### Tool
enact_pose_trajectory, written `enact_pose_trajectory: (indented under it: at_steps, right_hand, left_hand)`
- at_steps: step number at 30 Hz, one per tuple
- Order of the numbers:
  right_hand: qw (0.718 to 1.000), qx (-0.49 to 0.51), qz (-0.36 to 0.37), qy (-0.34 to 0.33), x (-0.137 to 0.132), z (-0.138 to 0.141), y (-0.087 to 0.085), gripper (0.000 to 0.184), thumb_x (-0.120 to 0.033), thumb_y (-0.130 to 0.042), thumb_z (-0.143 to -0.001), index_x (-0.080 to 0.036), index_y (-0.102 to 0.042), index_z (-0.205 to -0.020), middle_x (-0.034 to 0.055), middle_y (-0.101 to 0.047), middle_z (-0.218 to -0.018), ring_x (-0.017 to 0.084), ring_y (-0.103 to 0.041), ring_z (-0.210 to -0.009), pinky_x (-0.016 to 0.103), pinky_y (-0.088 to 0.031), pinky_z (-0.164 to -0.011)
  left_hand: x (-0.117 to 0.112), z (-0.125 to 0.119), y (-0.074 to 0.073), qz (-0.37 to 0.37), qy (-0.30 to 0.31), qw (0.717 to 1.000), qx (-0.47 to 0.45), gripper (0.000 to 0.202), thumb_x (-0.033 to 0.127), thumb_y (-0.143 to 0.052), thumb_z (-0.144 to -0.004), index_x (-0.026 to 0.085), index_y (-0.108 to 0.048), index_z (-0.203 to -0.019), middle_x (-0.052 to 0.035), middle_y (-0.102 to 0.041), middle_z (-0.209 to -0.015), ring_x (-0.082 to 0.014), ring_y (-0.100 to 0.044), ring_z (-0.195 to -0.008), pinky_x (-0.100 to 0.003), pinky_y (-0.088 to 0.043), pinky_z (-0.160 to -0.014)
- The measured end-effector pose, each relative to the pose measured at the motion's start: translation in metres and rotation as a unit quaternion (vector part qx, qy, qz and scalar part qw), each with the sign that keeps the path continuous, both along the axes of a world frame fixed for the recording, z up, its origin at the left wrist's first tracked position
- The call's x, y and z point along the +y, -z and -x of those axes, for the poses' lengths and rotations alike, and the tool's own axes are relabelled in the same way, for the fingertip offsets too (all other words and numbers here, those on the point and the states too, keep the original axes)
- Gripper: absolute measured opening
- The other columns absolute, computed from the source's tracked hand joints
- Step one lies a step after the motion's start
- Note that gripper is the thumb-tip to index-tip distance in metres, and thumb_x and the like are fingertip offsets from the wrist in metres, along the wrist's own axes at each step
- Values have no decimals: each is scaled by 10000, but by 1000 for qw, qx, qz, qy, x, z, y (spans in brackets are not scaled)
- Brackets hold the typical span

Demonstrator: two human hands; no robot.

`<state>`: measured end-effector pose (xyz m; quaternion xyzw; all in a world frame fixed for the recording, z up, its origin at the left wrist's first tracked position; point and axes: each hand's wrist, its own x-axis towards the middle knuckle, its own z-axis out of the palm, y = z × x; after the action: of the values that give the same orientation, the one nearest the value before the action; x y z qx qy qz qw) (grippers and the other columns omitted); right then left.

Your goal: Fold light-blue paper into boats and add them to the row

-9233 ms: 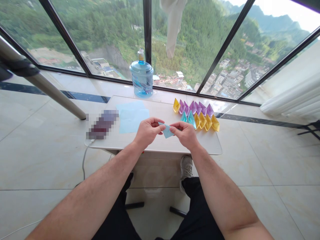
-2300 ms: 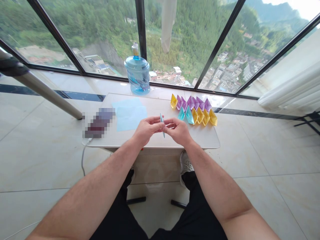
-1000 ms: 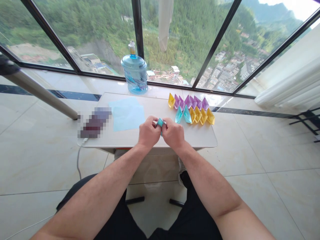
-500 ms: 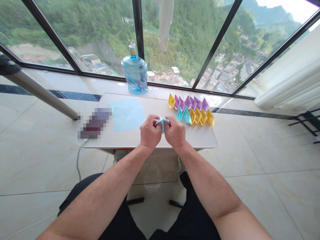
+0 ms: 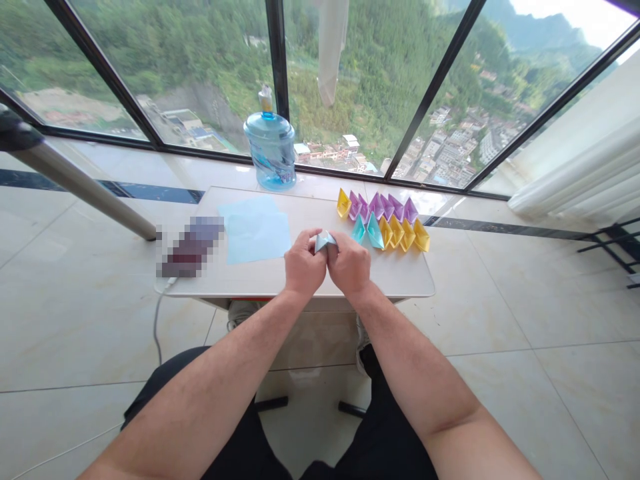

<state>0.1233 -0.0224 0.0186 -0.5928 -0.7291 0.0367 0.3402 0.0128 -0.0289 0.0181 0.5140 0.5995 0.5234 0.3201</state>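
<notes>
A small folded piece of light blue paper (image 5: 325,241) is pinched between my two hands above the front of the white table (image 5: 260,283). My left hand (image 5: 305,263) grips its left side and my right hand (image 5: 349,261) its right side, with the knuckles close together. The fingers cover most of the paper, so its full shape is hidden. Just right of my right hand stand two turquoise paper boats (image 5: 374,231). Beside them is a row of yellow paper boats (image 5: 397,233), with purple paper boats (image 5: 387,206) behind.
Light blue paper sheets (image 5: 257,237) lie on the table's left part. A blurred-out object (image 5: 193,247) with a cable sits at the left edge. Behind the table, a large blue water bottle (image 5: 271,152) stands by the window. A slanted pole (image 5: 85,177) is at far left.
My hands have drawn closer together, the left shifting slightly right. The folded paper between them has closed up, and its spread wings now look narrower.
</notes>
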Motion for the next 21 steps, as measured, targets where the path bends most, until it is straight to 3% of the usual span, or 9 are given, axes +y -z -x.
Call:
enact_pose_trajectory:
  at_steps: [4, 9, 15, 19, 21]
  right_hand:
    - [998, 31, -47, 3, 3, -1, 3, 345, -252, -436, -992, -186, -651, -1253, 98, -754, -1139, 217, -702, -1000, 316, -511, -897]
    - [994, 50, -98, 12, 6, -1, 5, 345, -253, -481, -963, -168, -642, -1256, 117, -751, -1145, 230, -710, -1003, 344, -535, -910]
    - [992, 96, -79, 17, 5, 1, 3, 333, -304, -560, -930, -179, -639, -1229, 107, -759, -1101, 206, -711, -877, 334, -555, -844]
    - [986, 159, -42, 0, 4, 3, -1, 349, -301, -574, -921, -177, -616, -1244, 92, -752, -1065, 160, -672, -753, 313, -557, -770]
    - [979, 202, -19, -24, 5, 3, -3, 411, -300, -631, -873, -188, -598, -1268, 76, -743, -1071, 143, -654, -731, 297, -554, -727]
  left_hand:
    - [0, -3, -3, -19, 50, 987, -154, 556, 243, -651, -748, 149, -665, -1296, -28, -755, -867, -151, -627, -735, -277, -496, -749]
    - [-4, -3, -9, 4, 135, 934, -331, 699, 328, -678, -766, 175, -547, -1435, -45, -742, -1047, -174, -667, -887, -297, -546, -801]
    - [-5, -2, -12, 16, 153, 928, -339, 794, 435, -775, -740, 191, -509, -1448, -120, -689, -1253, -234, -674, -1075, -325, -557, -889]
    - [-2, 4, -17, 45, 139, 926, -347, 679, 433, -659, -801, 274, -508, -1443, -81, -679, -1275, -244, -675, -1121, -366, -587, -867]
    - [0, 9, -20, 54, 141, 915, -375, 620, 399, -585, -806, 262, -537, -1408, -76, -693, -1242, -249, -682, -1107, -401, -595, -859]
